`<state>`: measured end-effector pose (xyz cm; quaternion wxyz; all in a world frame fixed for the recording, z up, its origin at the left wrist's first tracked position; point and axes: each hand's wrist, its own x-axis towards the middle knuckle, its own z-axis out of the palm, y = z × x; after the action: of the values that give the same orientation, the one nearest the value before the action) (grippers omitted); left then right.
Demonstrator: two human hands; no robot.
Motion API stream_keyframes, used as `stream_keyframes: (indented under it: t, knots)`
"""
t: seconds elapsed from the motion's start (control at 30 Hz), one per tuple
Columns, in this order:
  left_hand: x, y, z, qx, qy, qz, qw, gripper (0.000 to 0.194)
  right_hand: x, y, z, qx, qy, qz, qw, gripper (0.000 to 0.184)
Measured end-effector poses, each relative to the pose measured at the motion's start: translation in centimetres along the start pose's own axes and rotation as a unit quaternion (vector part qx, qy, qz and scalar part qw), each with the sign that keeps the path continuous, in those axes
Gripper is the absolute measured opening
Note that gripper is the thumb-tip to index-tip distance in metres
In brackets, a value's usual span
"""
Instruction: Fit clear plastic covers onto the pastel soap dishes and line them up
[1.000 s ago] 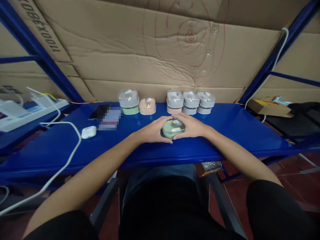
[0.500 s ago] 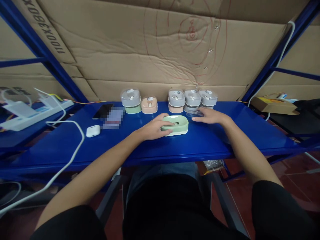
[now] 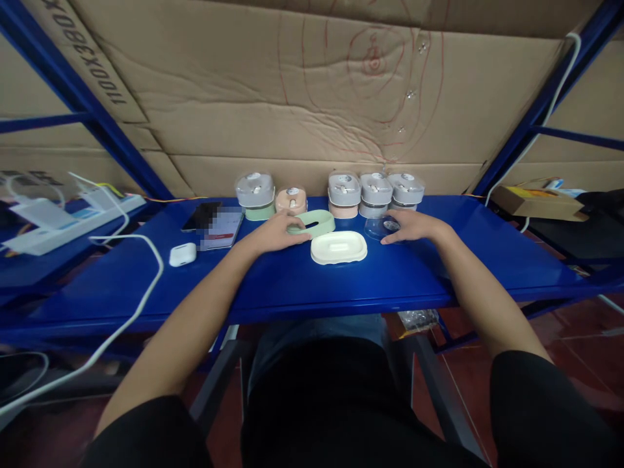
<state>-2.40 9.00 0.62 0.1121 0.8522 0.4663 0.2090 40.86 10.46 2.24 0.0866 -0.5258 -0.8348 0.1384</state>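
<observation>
My left hand (image 3: 279, 234) grips a green oval dish (image 3: 319, 224) with a slot in its middle, thumb at the near side and fingers at the far side. Just right of that hand, a cream oval base (image 3: 338, 248) with a raised bar in its centre lies on the blue table, apart from the dish. My right hand (image 3: 412, 227) has its thumb and fingers around the right end of a clear plastic lid (image 3: 376, 229), which bears a round label and rests on the table.
Behind stand stacked grey-topped boxes (image 3: 344, 188), some with pink or green lower parts, and a lone pink box (image 3: 291, 198). To the left lie a white earphone case (image 3: 182, 254), a phone (image 3: 229, 229) and a power strip (image 3: 73, 224) with a white cable. Cardboard (image 3: 219, 97) covers the back.
My left hand has lifted the green dish off the cream base and moved it left and back. On the right, my fingers have closed around the clear lid's end.
</observation>
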Motion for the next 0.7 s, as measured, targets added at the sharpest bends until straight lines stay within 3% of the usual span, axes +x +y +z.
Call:
stream_keyframes:
  t: [0.2,0.3,0.43,0.57,0.7]
  knots:
    - [-0.7,3.7,0.8,-0.069,0.049,0.094,0.992,0.047,-0.4,-1.0,-0.4,-0.002,0.026,-0.005,1.000,0.088]
    - [-1.0,5.5,2.0,-0.086,0.010,0.127,0.988,0.044,-0.6,-1.4,-0.6,0.009,0.042,-0.017,0.999,0.086]
    - [-1.1,6.2,3.2,-0.084,-0.042,0.132,0.987,0.046,-1.0,-2.6,-0.6,0.029,0.088,-0.030,0.995,0.094]
    - [-1.1,6.1,3.8,-0.087,-0.033,0.145,0.985,0.071,-1.3,-5.3,0.1,0.074,0.163,-0.132,0.975,0.099]
    - [-1.1,6.1,4.8,-0.104,-0.014,0.153,0.983,0.109,-1.6,-8.6,1.4,0.081,0.142,-0.218,0.962,0.098]
